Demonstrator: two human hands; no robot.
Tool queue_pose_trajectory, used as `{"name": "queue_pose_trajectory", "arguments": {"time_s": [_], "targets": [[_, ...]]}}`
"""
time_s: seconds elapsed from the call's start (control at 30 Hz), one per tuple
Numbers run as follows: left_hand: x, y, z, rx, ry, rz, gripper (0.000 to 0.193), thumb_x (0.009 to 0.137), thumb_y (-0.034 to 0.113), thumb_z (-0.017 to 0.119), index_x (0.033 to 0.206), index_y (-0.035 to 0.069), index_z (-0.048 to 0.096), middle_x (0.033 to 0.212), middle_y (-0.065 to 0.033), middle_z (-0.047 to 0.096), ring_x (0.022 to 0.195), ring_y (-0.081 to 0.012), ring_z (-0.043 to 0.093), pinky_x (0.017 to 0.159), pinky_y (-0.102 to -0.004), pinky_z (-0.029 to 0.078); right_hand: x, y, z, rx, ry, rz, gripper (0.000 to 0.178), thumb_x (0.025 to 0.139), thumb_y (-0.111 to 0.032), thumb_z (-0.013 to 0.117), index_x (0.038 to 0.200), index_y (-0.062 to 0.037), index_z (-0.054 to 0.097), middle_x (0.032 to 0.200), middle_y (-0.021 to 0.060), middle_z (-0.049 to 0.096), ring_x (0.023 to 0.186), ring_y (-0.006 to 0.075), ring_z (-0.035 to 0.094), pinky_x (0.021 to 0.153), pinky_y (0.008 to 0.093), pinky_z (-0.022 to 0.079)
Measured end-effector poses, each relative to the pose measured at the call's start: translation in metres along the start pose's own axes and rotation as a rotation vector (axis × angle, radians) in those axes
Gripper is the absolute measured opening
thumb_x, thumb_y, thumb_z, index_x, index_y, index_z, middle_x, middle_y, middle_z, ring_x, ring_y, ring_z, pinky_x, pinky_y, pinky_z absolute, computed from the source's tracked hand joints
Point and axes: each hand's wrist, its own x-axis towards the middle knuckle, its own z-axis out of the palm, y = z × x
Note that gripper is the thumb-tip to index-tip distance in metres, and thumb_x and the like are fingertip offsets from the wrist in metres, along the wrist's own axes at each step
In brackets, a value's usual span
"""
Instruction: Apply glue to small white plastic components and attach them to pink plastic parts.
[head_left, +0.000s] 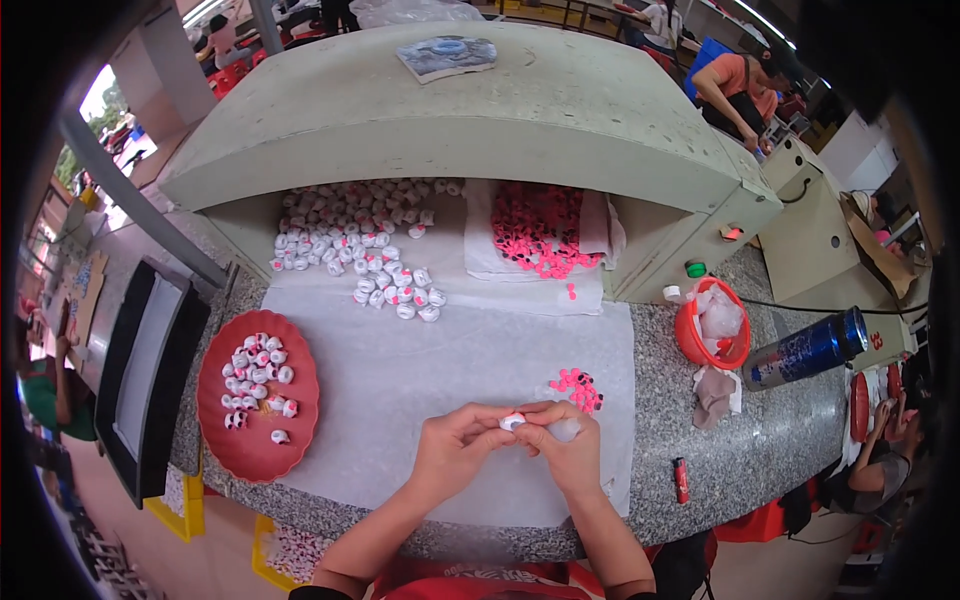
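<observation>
My left hand (455, 445) and my right hand (568, 445) meet over the white sheet (400, 370) near the table's front edge. Together their fingertips pinch one small white bead-like piece (512, 422). A small heap of pink parts (578, 388) lies just beyond my right hand. A red scalloped plate (215, 440) to my left holds several white pieces with pink spots. Further back, a big pile of white pieces (350, 240) and a pile of pink parts (540, 235) lie under a grey hood.
A red bowl with plastic bags (685, 335), a blue bottle (805, 350) lying on its side and a red lighter (681, 480) sit on the granite top to the right. A black tray (150, 370) stands left. Other people work at the back and right.
</observation>
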Motion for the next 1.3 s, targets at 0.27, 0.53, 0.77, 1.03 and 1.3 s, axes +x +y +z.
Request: {"name": "queue_pose_trajectory", "arguments": {"time_s": [0.27, 0.53, 0.77, 1.03, 1.3], "targets": [[-0.013, 0.040, -0.137, 1.314, 0.986, 0.325, 0.025, 0.071, 0.001, 0.062, 0.095, 0.005, 0.062, 0.087, -0.0110, 0.059, 0.073, -0.0221, 0.057, 0.060, -0.0296, 0.047, 0.007, -0.006, -0.007, -0.245, 0.133, -0.008, 0.021, 0.069, 0.004, 0.064, 0.086, -0.0024, 0.053, 0.078, 0.0057, 0.059, 0.058, 0.0073, 0.054, 0.049, 0.0194, 0.043], [0.105, -0.017, -0.063, 1.439, 0.448, 0.375, 0.020, 0.067, 0.003, 0.064, 0.085, 0.005, 0.055, 0.086, -0.0121, 0.053, 0.079, -0.0306, 0.055, 0.065, -0.0376, 0.047, 0.001, -0.002, -0.001, -0.336, 0.080, -0.152, 0.028, 0.072, 0.004, 0.060, 0.095, -0.0044, 0.047, 0.086, 0.0065, 0.055, 0.065, 0.0092, 0.054, 0.056, 0.0200, 0.045], [0.054, -0.009, -0.047, -0.062, 0.111, -0.095, 0.029, 0.075, -0.001, 0.060, 0.104, 0.003, 0.054, 0.091, -0.0071, 0.056, 0.072, -0.0201, 0.059, 0.064, -0.0313, 0.050, -0.001, -0.005, -0.015, -0.171, 0.118, -0.130, 0.031, 0.071, 0.006, 0.058, 0.098, -0.0038, 0.045, 0.098, 0.0102, 0.053, 0.075, 0.0137, 0.056, 0.064, 0.0226, 0.047], [0.020, -0.008, -0.004, -0.186, 0.091, 0.106, 0.032, 0.075, -0.010, 0.055, 0.107, -0.003, 0.051, 0.102, -0.0120, 0.055, 0.091, -0.0189, 0.058, 0.079, -0.0300, 0.050, -0.024, -0.029, -0.006, -0.417, 0.195, -0.483, 0.028, 0.066, 0.001, 0.058, 0.093, 0.0014, 0.054, 0.087, 0.0129, 0.059, 0.071, 0.0183, 0.060, 0.062, 0.0250, 0.048], [0.011, -0.005, 0.000, -0.021, 0.236, 0.229, 0.031, 0.072, -0.014, 0.058, 0.101, -0.004, 0.053, 0.104, -0.0117, 0.052, 0.093, -0.0205, 0.058, 0.078, -0.0285, 0.051, -0.019, -0.027, 0.008, -0.628, 0.188, -0.839, 0.026, 0.063, -0.002, 0.064, 0.087, 0.0027, 0.057, 0.063, 0.0117, 0.059, 0.049, 0.0202, 0.057, 0.046, 0.0248, 0.044]]}}
